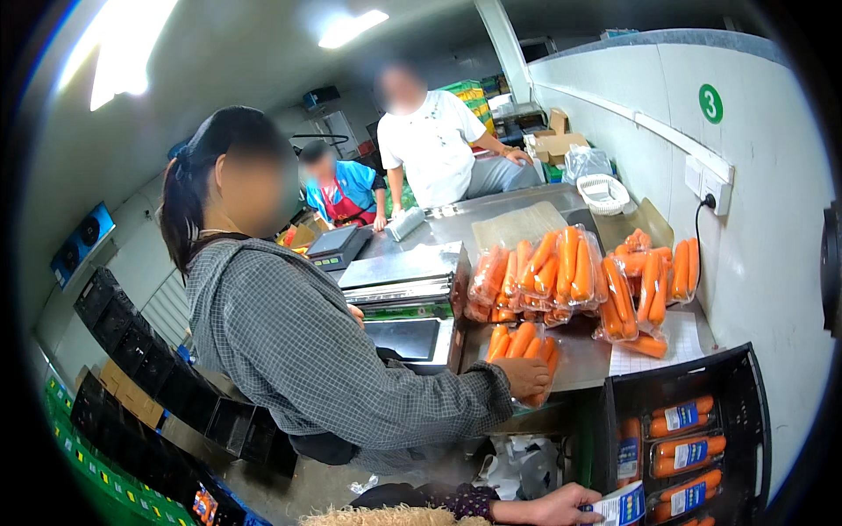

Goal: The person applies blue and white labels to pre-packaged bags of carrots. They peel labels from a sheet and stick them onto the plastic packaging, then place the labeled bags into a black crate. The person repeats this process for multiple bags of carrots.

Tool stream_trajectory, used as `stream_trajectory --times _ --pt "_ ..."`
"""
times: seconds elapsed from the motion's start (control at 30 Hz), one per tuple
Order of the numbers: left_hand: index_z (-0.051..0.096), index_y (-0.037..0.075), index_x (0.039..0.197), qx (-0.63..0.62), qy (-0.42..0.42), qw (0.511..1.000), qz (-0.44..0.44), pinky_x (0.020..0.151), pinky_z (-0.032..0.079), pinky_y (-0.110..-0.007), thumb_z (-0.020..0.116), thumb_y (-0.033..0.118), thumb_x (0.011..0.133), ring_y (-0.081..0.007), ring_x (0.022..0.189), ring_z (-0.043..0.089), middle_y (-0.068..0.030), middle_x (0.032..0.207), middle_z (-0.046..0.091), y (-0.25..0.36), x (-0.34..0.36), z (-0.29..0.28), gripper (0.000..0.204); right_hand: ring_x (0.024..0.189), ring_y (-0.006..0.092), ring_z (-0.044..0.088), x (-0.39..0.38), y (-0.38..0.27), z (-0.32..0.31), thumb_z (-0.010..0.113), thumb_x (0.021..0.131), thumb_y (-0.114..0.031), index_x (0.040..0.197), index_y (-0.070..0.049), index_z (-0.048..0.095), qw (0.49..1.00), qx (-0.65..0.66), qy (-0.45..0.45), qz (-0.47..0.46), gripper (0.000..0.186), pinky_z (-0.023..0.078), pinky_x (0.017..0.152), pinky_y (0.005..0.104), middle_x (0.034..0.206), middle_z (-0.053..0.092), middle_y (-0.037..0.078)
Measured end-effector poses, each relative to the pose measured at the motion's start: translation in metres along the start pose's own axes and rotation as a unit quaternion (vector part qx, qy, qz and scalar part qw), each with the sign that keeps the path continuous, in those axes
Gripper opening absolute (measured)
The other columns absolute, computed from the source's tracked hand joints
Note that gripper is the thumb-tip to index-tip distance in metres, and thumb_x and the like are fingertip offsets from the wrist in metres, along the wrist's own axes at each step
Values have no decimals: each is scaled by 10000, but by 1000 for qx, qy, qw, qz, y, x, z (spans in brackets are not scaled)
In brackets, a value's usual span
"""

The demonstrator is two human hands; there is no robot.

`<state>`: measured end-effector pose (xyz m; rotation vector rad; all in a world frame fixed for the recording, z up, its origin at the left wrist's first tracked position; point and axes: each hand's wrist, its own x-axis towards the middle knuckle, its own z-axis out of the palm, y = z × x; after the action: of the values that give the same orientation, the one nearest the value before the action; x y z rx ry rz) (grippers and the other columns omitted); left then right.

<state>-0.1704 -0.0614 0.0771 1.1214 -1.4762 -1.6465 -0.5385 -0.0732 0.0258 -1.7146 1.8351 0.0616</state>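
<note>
At the lower edge my left hand [561, 506] reaches right from a dark patterned sleeve, its fingers closed on a white-and-blue printed label [619, 507]. Just beyond it stands a black plastic crate [680, 379] holding several carrot packs [690, 452] with blue-and-white labels. My right hand is not in view. Across from me, a co-worker in a grey checked top [351, 386] has a hand [526, 375] on a clear pack of carrots [524, 342] at the bench edge.
Bagged carrots [561, 267] are heaped on the metal bench [574, 351], beside a wrapping machine [408, 280]. A scale [338, 245] and a white basket [603, 194] are farther back. Two other people are behind the bench. Green crates [101, 478] line the left.
</note>
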Motion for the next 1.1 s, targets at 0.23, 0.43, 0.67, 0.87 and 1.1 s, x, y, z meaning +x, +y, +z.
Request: stream_trajectory --times 0.23,0.43,0.67,0.87,1.1 --pt "679 -5 874 86 51 995 30 563 484 -305 723 226 828 -101 607 578 -83 675 653 11 -5 3 240 591 247 617 12 27 25 686 859 -355 966 -11 572 994 -15 30 -103 378 494 516 373 671 606 115" --pt "677 -6 886 48 66 997 6 565 478 -298 725 226 829 -88 620 568 -74 682 651 13 -8 5 243 489 141 550 28 41 41 663 892 -208 963 -40 571 984 137 -90 -65 204 444 424 304 648 600 55" --pt "676 -4 879 65 53 996 26 569 478 -293 726 226 833 -83 627 566 -65 690 652 6 -5 4 240 463 120 500 23 45 47 659 893 -183 944 -46 568 987 108 -14 -121 171 406 405 284 621 575 28" --pt "608 -48 902 62 -2 998 12 669 453 -310 640 195 883 -149 660 555 -121 709 588 7 -6 -1 246 498 104 499 18 36 47 666 886 -166 934 -40 567 984 140 -17 -105 167 395 414 267 686 591 28" --pt "624 -33 941 77 1 997 7 674 472 -331 655 216 883 -193 692 591 -142 755 624 8 -14 -1 258 579 122 552 21 31 51 690 859 -153 922 -9 585 987 88 8 -135 189 452 493 284 750 622 54"
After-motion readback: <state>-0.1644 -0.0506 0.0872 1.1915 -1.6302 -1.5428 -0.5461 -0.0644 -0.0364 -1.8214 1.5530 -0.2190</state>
